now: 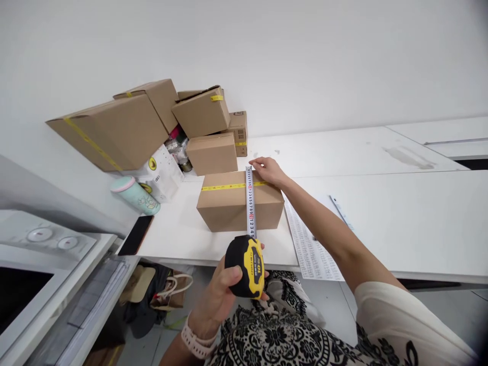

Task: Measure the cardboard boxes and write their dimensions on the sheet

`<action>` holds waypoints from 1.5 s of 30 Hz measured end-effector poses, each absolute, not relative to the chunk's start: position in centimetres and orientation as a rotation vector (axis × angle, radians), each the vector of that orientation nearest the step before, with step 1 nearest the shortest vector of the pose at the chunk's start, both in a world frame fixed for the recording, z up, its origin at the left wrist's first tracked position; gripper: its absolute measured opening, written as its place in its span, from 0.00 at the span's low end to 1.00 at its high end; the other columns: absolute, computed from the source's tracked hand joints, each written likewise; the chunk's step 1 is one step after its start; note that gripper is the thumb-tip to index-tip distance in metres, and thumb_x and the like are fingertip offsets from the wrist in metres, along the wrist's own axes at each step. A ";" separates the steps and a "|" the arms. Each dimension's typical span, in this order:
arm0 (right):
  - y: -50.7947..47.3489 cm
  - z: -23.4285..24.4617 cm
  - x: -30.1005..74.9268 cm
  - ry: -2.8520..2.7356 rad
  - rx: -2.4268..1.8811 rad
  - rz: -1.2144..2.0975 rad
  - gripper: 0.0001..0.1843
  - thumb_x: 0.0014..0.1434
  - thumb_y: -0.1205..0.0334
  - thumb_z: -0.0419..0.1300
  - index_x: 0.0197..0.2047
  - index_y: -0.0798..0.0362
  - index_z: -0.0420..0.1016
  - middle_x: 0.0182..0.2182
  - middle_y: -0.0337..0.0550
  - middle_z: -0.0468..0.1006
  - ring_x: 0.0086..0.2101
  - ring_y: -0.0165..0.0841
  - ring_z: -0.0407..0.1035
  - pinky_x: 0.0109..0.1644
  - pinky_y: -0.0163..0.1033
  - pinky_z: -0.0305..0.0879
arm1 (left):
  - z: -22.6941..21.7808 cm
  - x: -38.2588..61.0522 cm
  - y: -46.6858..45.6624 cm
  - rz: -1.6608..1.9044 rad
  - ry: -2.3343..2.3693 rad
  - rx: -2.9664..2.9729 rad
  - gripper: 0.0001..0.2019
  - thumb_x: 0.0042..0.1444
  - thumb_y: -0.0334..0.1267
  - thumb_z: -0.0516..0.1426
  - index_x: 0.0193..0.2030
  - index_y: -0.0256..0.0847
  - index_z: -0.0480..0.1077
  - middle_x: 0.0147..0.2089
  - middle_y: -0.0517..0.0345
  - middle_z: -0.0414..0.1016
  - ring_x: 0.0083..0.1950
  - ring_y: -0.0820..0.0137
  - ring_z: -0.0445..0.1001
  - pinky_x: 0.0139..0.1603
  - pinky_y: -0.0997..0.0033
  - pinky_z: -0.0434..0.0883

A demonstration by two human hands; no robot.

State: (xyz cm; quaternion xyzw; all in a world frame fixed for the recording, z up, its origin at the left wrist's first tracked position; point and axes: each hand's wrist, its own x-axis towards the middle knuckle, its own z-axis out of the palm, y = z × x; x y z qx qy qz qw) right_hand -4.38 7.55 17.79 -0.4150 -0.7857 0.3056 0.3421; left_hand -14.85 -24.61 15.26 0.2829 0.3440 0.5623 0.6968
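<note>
In the head view a cardboard box (224, 206) with yellow tape along its top sits near the front edge of the white table. My left hand (221, 290) grips a black and yellow tape measure (246, 267) in front of the box, above the table's edge. Its silver blade (250, 201) runs away from me across the top of the box to the far side. At the blade's far end, my right hand (269, 169) pinches near the tip, its wrist over the box's far right corner. Whether the fingertips grip the blade's end hook is too small to make out.
Several other cardboard boxes (114, 132) are piled at the back left. A mint tumbler (135, 195) leans by a white carton (163, 173), with a phone (136, 235) at the table's left edge. Printed sheets (310, 244) lie right of the box. A microwave (34, 269) stands lower left.
</note>
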 end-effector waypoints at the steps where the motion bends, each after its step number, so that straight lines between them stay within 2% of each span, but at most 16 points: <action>1: 7.7 17.7 -4.7 -2.056 -1.098 0.827 0.18 0.65 0.63 0.52 0.47 0.55 0.83 0.50 0.49 0.83 0.51 0.41 0.74 0.57 0.44 0.66 | 15.3 -14.8 -24.6 1.257 0.757 0.626 0.29 0.55 0.48 0.65 0.63 0.45 0.71 0.68 0.43 0.65 0.51 0.52 0.76 0.36 0.57 0.82; 5: 8.0 17.6 -5.4 -2.089 -1.159 0.890 0.16 0.63 0.59 0.56 0.37 0.55 0.84 0.35 0.44 0.84 0.37 0.37 0.75 0.45 0.40 0.67 | 15.9 -14.3 -24.9 1.250 0.745 0.598 0.28 0.53 0.48 0.66 0.61 0.43 0.72 0.66 0.43 0.66 0.51 0.54 0.75 0.37 0.58 0.82; 7: 8.2 17.5 -5.5 -2.080 -1.178 0.897 0.13 0.60 0.60 0.59 0.35 0.55 0.84 0.32 0.43 0.83 0.35 0.36 0.73 0.42 0.39 0.65 | 16.2 -14.0 -25.3 1.228 0.748 0.588 0.30 0.52 0.48 0.67 0.61 0.43 0.72 0.64 0.42 0.68 0.51 0.54 0.75 0.37 0.58 0.82; 11: 8.6 17.4 -5.5 -2.052 -1.172 0.958 0.08 0.55 0.61 0.64 0.33 0.55 0.84 0.33 0.44 0.83 0.35 0.34 0.73 0.41 0.38 0.65 | 16.3 -13.2 -26.1 1.201 0.785 0.583 0.32 0.50 0.48 0.67 0.62 0.42 0.71 0.62 0.40 0.69 0.53 0.52 0.73 0.41 0.56 0.81; 15: 9.0 17.3 -5.5 -2.059 -1.162 0.975 0.07 0.54 0.62 0.65 0.32 0.55 0.84 0.33 0.45 0.84 0.34 0.34 0.74 0.41 0.38 0.66 | 16.3 -12.7 -26.3 1.204 0.798 0.573 0.36 0.47 0.49 0.68 0.64 0.44 0.68 0.66 0.40 0.66 0.54 0.50 0.73 0.40 0.57 0.80; 21: 8.8 17.4 -5.6 -2.060 -1.175 0.968 0.07 0.54 0.62 0.65 0.33 0.55 0.84 0.32 0.45 0.84 0.34 0.34 0.74 0.42 0.39 0.67 | 16.4 -12.8 -26.2 1.187 0.836 0.586 0.37 0.47 0.50 0.68 0.64 0.44 0.68 0.66 0.41 0.65 0.54 0.50 0.72 0.41 0.56 0.80; 30: 8.7 17.5 -5.5 -2.044 -1.179 0.988 0.07 0.54 0.62 0.65 0.32 0.57 0.83 0.32 0.45 0.83 0.34 0.33 0.73 0.41 0.38 0.66 | 16.1 -12.6 -26.2 1.183 0.787 0.587 0.40 0.47 0.51 0.68 0.67 0.42 0.66 0.60 0.40 0.72 0.54 0.49 0.75 0.50 0.50 0.78; 37: 9.0 16.9 -5.7 -1.995 -1.150 1.040 0.06 0.53 0.62 0.66 0.31 0.56 0.82 0.29 0.44 0.82 0.31 0.32 0.72 0.40 0.39 0.67 | 16.0 -12.6 -26.3 1.180 0.798 0.585 0.42 0.47 0.52 0.68 0.69 0.46 0.63 0.66 0.41 0.67 0.56 0.48 0.73 0.49 0.50 0.78; 40: 8.6 17.2 -5.2 -1.818 -1.019 1.103 0.08 0.54 0.60 0.66 0.31 0.57 0.81 0.29 0.44 0.81 0.32 0.33 0.73 0.41 0.40 0.68 | 15.6 -13.1 -26.5 1.193 0.818 0.617 0.47 0.46 0.51 0.69 0.72 0.52 0.59 0.70 0.44 0.62 0.58 0.49 0.71 0.48 0.52 0.77; 45: 4.4 19.7 -1.5 -1.642 -0.739 1.014 0.13 0.58 0.54 0.64 0.40 0.54 0.83 0.38 0.46 0.83 0.41 0.36 0.75 0.49 0.45 0.71 | 15.3 -14.4 -26.7 1.136 0.842 0.772 0.65 0.38 0.45 0.75 0.78 0.58 0.41 0.72 0.44 0.60 0.57 0.52 0.71 0.53 0.55 0.70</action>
